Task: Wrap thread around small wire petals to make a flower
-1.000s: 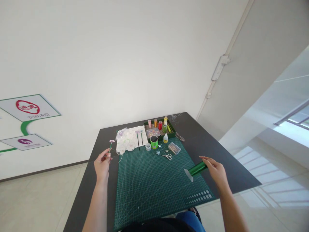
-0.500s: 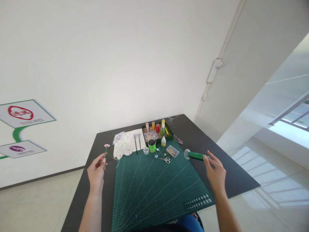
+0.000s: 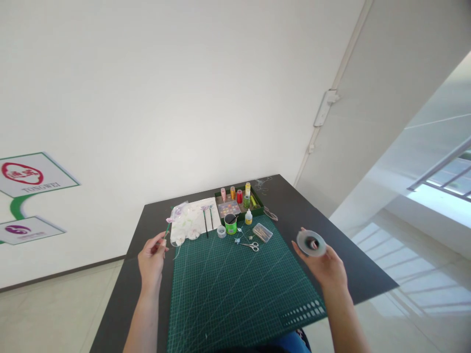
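Observation:
My left hand [image 3: 151, 261] pinches the green stem of a small pale pink flower [image 3: 170, 220] above the left edge of the table. In my right hand [image 3: 330, 268], over the table's right side, is a spool of green thread [image 3: 303, 242]. Its translucent round flange faces me, so most of the green winding is hidden behind it. Between the hands lies a green cutting mat [image 3: 239, 289]. Silver scissors [image 3: 253, 246] rest on its far part, beside a clear plastic box [image 3: 262, 233] of thin sticks.
Behind the mat stand a green tin [image 3: 230, 226], a small yellow-labelled bottle [image 3: 248, 218] and a roll of clear tape [image 3: 221, 232]. A dark green tray [image 3: 261, 210] holds several coloured thread spools. White paper [image 3: 217, 208] with slim dark-stemmed flowers lies left of it.
The spool in my right hand has turned from lying sideways to showing its end. My left hand has shifted slightly right and down with the flower.

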